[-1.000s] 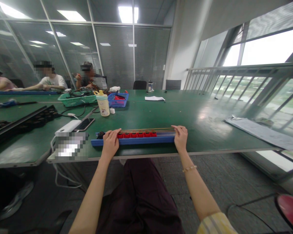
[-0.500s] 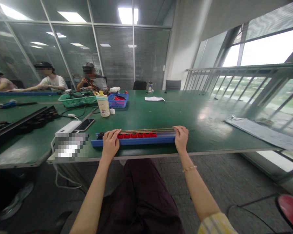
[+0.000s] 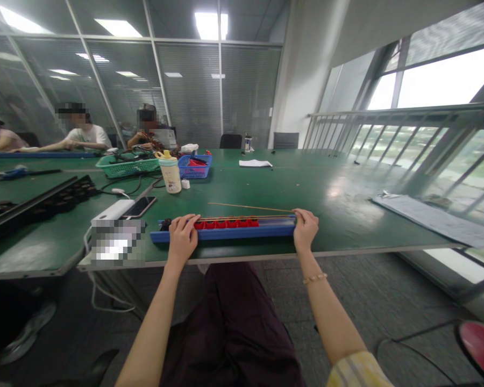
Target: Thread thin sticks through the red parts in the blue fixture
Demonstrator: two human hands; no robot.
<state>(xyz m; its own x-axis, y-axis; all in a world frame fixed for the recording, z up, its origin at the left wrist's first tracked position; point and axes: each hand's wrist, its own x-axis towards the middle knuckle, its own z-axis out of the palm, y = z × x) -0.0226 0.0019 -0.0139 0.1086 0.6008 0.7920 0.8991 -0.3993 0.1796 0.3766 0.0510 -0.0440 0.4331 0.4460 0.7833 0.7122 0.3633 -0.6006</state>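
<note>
The long blue jig (image 3: pixel 221 235) lies across the green workbench (image 3: pixel 347 231) in front of the person, with its long axis going left to right. The left hand (image 3: pixel 181 239) curves over the left part of the jig and holds it, just beside a row of red blocks (image 3: pixel 226 223). The right hand (image 3: pixel 305 228) closes narrow around the right end. A thin rod (image 3: pixel 248 207) lies on the bench just behind the jig, and its right end is nearer to the right hand. Left of the left hand are a white power bank (image 3: pixel 113 209) and a black phone (image 3: pixel 140 206).
</note>
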